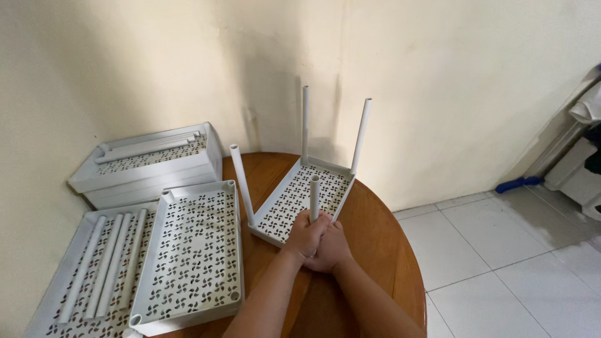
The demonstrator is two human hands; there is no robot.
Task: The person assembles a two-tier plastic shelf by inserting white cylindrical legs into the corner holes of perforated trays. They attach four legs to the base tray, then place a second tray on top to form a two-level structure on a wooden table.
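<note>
Gripping a white post (314, 197), seemingly both hands, round wooden table (382, 244).

Four trays (191, 250), one table (375, 244) — two hands (319, 241)

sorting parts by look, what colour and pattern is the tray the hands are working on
White tray with a pinwheel cut-out pattern; head view.

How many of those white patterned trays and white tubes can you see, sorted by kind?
White perforated trays: 4, one under the hands on the round wooden table, one beside it, one far left, one by the wall.
Tubes standing upright in the tray: 4, the left hand and right hand wrapped around the nearest one.
Loose tubes lying in the far-left tray: 4.
Total: 12, not counting the tubes lying in the tray by the wall.
</note>
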